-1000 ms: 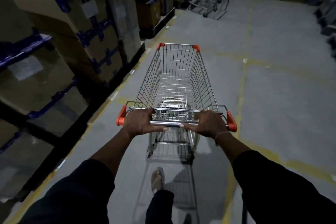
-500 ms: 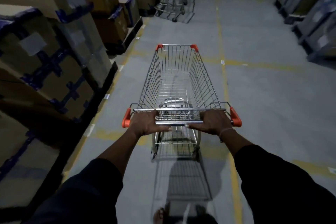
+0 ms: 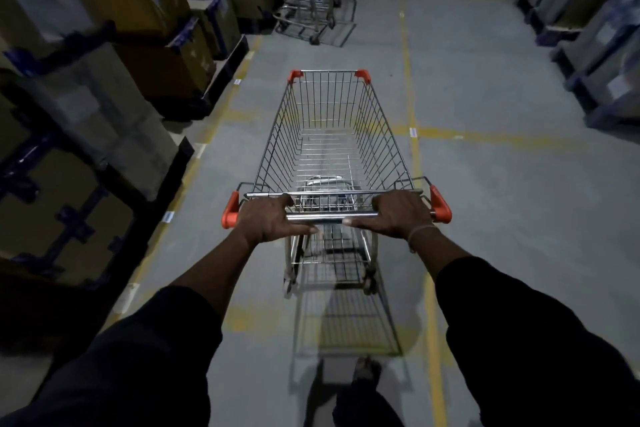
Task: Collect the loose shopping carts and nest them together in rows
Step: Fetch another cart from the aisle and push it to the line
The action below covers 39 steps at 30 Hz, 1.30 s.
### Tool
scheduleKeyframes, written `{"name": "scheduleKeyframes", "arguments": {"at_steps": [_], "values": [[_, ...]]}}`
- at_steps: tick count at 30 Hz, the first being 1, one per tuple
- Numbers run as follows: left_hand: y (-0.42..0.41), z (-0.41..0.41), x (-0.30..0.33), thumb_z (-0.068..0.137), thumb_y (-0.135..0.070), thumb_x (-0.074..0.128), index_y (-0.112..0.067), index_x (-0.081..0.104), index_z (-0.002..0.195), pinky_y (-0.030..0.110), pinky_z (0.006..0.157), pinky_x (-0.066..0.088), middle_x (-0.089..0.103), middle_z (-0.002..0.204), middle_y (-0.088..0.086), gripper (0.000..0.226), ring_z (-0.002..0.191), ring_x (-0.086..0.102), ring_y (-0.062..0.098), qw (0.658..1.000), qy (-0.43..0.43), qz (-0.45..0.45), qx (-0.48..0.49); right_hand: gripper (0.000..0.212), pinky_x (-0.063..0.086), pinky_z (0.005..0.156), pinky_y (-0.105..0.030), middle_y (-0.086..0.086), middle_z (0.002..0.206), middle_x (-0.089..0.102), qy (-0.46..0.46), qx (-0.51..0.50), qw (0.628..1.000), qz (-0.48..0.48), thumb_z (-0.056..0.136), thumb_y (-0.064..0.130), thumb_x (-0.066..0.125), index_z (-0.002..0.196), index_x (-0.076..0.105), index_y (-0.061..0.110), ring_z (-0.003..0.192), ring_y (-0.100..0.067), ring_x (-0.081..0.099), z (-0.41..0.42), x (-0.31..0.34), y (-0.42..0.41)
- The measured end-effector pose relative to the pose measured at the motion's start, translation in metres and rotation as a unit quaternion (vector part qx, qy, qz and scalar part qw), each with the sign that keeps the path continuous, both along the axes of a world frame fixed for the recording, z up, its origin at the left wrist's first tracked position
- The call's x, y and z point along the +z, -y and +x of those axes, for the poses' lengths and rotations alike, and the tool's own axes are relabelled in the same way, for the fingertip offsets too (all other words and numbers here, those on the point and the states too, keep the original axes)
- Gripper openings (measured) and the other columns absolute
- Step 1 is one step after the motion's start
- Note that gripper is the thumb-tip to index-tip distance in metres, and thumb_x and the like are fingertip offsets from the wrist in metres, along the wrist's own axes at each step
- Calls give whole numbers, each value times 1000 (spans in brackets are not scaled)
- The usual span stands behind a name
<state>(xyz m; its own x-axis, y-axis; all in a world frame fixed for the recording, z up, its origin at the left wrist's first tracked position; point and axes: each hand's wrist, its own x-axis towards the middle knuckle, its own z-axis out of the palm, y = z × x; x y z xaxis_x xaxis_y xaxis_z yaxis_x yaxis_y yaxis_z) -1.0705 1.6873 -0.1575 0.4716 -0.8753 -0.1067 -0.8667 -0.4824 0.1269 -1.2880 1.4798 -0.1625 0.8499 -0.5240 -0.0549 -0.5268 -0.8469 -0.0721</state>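
Observation:
An empty wire shopping cart [image 3: 329, 135] with orange corner caps stands right in front of me in a dim warehouse aisle. My left hand [image 3: 273, 220] grips the left part of its metal handle bar and my right hand [image 3: 394, 213] grips the right part. Straight ahead, at the far end of the aisle, a group of nested carts [image 3: 313, 0] stands by the left-hand stacks. The gap between my cart's front and those carts is a few cart lengths of bare floor.
Tall stacks of cardboard boxes with blue strapping [image 3: 114, 55] line the left side on dark pallets. More wrapped pallets [image 3: 599, 21] stand along the right. Yellow lines [image 3: 410, 80] mark the grey concrete floor. My foot [image 3: 367, 366] shows below the cart.
The cart and I have rolled forward along the aisle; the nested carts ahead look nearer and more centred. The boxes on the left have slid past. Both hands kept their grip.

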Motion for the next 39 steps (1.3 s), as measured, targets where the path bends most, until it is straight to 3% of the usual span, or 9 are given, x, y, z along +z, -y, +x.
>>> {"name": "scheduleKeyframes", "arguments": {"at_steps": [3,6,10,13,19,24,28,35,39], "values": [[52,25,-2,52,-113,33,-35,64,124,38,88,56,77,102,-4,110,98,72,20,1000,-1,-4,9,85,40,62,-30,4,55,46,-27,16,1000,0,66,108,27,55,43,25,59,-20,53,27,4,53],[100,51,-3,55,-112,34,-35,63,124,35,85,56,76,97,-6,107,94,72,17,1000,4,8,9,87,38,62,-30,5,55,43,-35,18,999,5,64,109,21,56,42,25,60,-21,53,51,9,101],[160,84,-8,50,-114,29,-37,63,124,35,87,55,77,100,-8,111,97,72,17,999,12,11,27,74,38,63,-30,7,54,40,-33,38,998,24,73,101,37,56,36,29,59,-18,50,87,16,160],[207,116,-10,51,-114,27,-38,62,125,34,86,54,77,101,-9,112,98,72,17,999,19,16,28,81,39,62,-29,3,58,52,-27,42,999,3,69,105,31,56,43,26,59,-19,56,119,13,210],[306,195,-8,54,-112,32,-35,62,125,34,84,55,77,101,-6,109,97,72,19,999,18,4,26,101,51,66,-30,2,58,57,-29,35,999,-16,61,112,15,59,58,21,56,-16,58,202,3,313],[390,269,-7,55,-112,29,-32,61,130,33,81,54,77,100,-4,114,93,72,19,999,27,5,23,90,40,61,-31,2,60,56,-30,31,999,-20,69,107,22,57,49,22,63,-21,61,274,9,396],[453,315,4,65,-101,46,-35,60,133,30,82,48,77,108,-1,96,101,71,19,1000,14,28,6,100,45,63,-33,-2,61,60,-29,8,999,-17,73,106,17,62,61,16,63,-22,61,326,8,462],[564,404,4,65,-104,41,-34,56,136,32,84,48,75,115,0,100,105,70,22,997,-4,74,-4,99,36,61,-33,1,54,49,-8,4,1000,-16,71,106,9,54,49,17,57,-21,52,417,11,571],[632,459,1,59,-107,40,-37,56,135,35,91,49,74,122,-2,105,112,68,22,997,-31,69,12,98,45,66,-32,0,58,55,-5,-1,1000,-16,73,105,12,57,51,17,60,-22,57,473,8,641]]}}
